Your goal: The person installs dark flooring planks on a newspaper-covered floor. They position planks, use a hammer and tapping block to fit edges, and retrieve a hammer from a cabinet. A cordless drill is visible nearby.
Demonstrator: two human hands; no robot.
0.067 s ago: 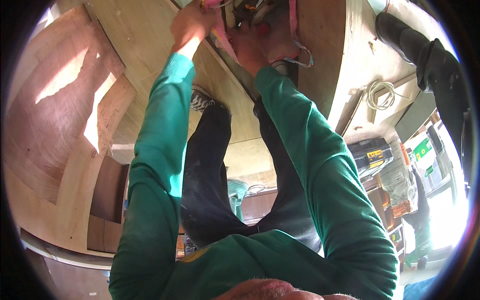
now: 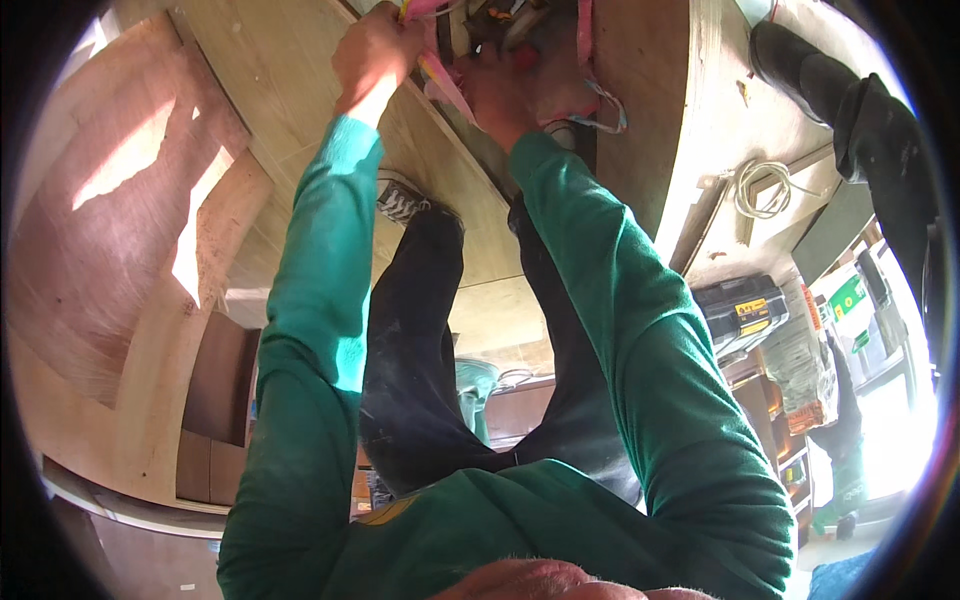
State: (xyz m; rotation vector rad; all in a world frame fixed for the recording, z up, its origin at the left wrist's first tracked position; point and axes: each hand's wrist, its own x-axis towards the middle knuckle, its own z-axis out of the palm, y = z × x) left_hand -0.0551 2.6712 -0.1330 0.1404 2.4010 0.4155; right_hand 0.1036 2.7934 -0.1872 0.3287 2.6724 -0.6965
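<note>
An open pink bag (image 2: 586, 40) stands at the top of the view, with several mixed items inside it in shade. My left hand (image 2: 375, 52) is closed on the bag's left edge, where a pink and yellow strip runs down beside my fingers. My right hand (image 2: 498, 98) reaches down into the bag's mouth, its back toward me. Its fingers are lost in the shadow among the contents, so what they touch is hidden. A small red item (image 2: 524, 58) lies just beyond them. A thin pale cord (image 2: 612, 112) loops off the bag's right side.
Wooden boards (image 2: 640, 110) flank the bag on the right. A large sunlit plywood sheet (image 2: 90, 240) lies at the left. To the right are a coiled pale cable (image 2: 762, 190), a black tool case (image 2: 740, 312) and another person's dark-trousered leg (image 2: 885, 150). My shoe (image 2: 402, 198) rests below the boards.
My left hand has shifted slightly left and toward me, still on the bag's edge. The right hand stays inside the bag almost unmoved.
</note>
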